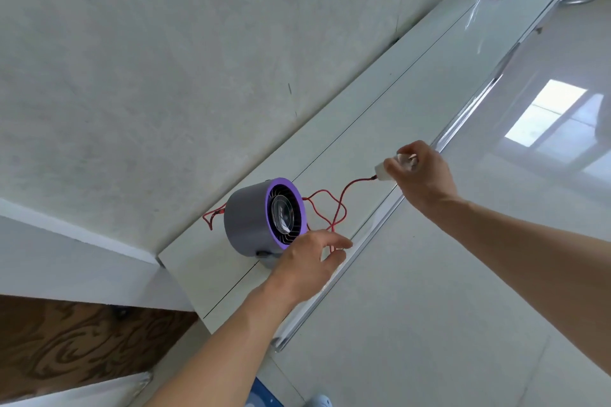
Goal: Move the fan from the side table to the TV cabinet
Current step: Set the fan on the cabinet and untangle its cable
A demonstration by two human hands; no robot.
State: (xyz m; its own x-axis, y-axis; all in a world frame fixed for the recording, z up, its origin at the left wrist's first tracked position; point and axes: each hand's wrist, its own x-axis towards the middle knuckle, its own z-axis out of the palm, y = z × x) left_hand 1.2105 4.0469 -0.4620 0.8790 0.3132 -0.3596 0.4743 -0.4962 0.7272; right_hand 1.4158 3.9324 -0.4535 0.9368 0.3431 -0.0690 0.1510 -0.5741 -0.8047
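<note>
Fan (251, 218) is on the cabinet (413, 82), just past your slack left hand (305, 261). Right hand (423, 175) grips the plug (382, 172); only the cord (340, 198) left, probably

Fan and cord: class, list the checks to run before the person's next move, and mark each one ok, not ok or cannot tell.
1. Fan stands upright on the cabinet: ok.
2. Fan base fully on the top, not overhanging: ok.
3. Right hand grips the plug: ok.
4. Cord lies straight, without loops: not ok, it loops beside the fan.
5. Left hand has hold of the cord: cannot tell.
6. Socket within reach of the plug: cannot tell, none in view.
</note>
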